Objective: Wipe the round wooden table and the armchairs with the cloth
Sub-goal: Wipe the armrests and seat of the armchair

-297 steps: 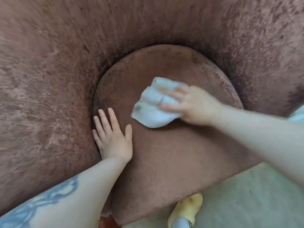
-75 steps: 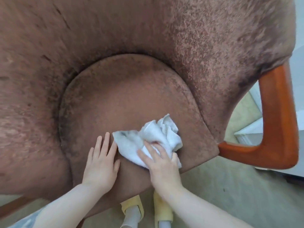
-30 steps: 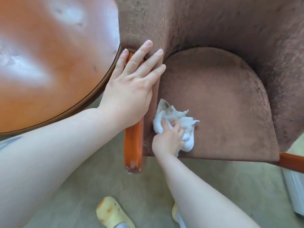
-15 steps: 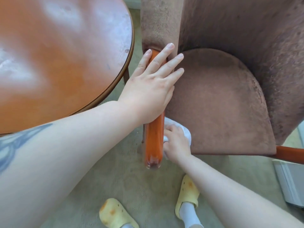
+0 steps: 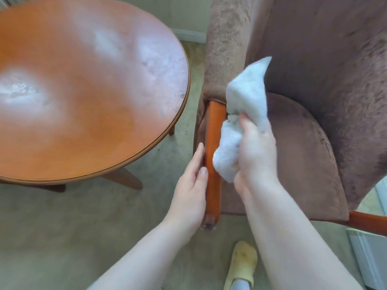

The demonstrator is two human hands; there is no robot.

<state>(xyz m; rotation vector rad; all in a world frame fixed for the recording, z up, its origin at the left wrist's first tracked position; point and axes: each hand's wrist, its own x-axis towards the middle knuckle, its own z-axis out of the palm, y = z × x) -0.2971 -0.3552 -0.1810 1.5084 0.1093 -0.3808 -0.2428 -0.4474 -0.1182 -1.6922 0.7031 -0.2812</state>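
Note:
A brown plush armchair [image 5: 314, 70] fills the right side; its orange wooden left armrest [image 5: 212, 132] runs toward me. My right hand [image 5: 256, 149] grips a crumpled white cloth [image 5: 245, 105] against the inner side of that armrest, one end of the cloth sticking up. My left hand [image 5: 191, 191] lies with straight fingers along the armrest's outer side, near its front end. The round wooden table [image 5: 83, 84] stands to the left, its glossy top showing pale glare patches.
Beige carpet [image 5: 62, 237] covers the floor between table and chair. The chair's right armrest [image 5: 368, 223] shows at the lower right, beside a white panel [image 5: 368, 258]. My foot in a yellow slipper [image 5: 243, 265] stands below the chair. Table legs [image 5: 123, 178] splay under the top.
My left hand slid from on top of the armrest down to its outer side near the front. My right hand lifted the cloth from the seat's front corner up against the armrest.

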